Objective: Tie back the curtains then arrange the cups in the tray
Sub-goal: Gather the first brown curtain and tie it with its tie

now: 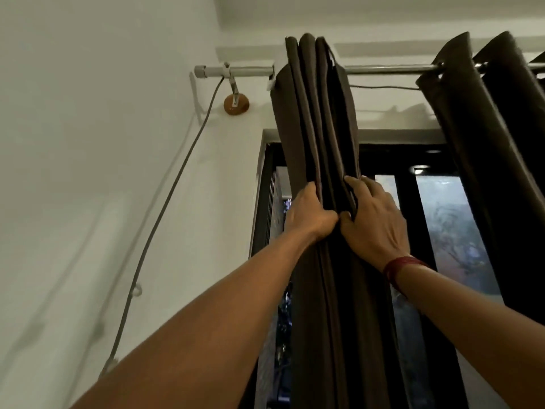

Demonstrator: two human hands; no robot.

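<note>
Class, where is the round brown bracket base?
In the head view, upper left: the round brown base is on the wall just below the left end of the rod, left of the gathered curtain.

This is looking like a room in a home. Dark curtains (321,128) are hanging from a metal rod (250,70) over a window (448,219), and a cable (166,208) is running down the wall (88,113).

both bare arms reach up and forward. the left hand (309,215) grips the curtain (318,119), fingers curled behind its folds. the right hand (376,222) seems to pinch the same folds, its thumb beside the left thumb.
</note>
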